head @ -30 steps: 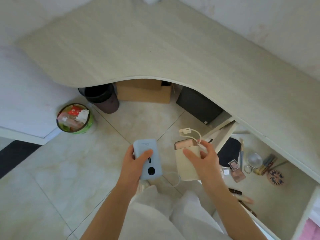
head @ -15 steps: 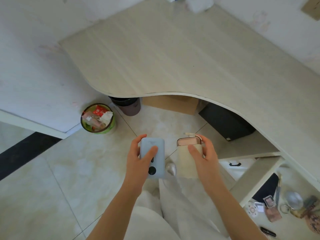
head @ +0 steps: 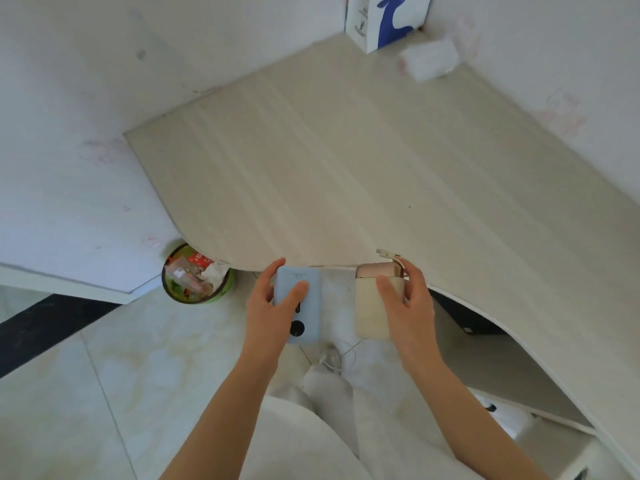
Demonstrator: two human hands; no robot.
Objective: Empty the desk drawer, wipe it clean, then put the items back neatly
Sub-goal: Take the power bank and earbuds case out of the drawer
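Emptying was underway: my left hand [head: 273,306] gripped a blue power bank [head: 304,306], my right hand [head: 408,306] a beige one [head: 372,313], both near the desk [head: 346,168] edge. Wiping and restocking remained, I judged.

The scene is seen from a single wide-angle camera worn on the head, angled forward and steeply down. The left hand [head: 273,306] and right hand [head: 408,306] are framed close below the lens at centre, with both forearms entering from the bottom edge. The curved table [head: 346,168] is viewed from above, stretching away to the wall corner at top right. The tiled floor [head: 86,393] is taken in at lower left.
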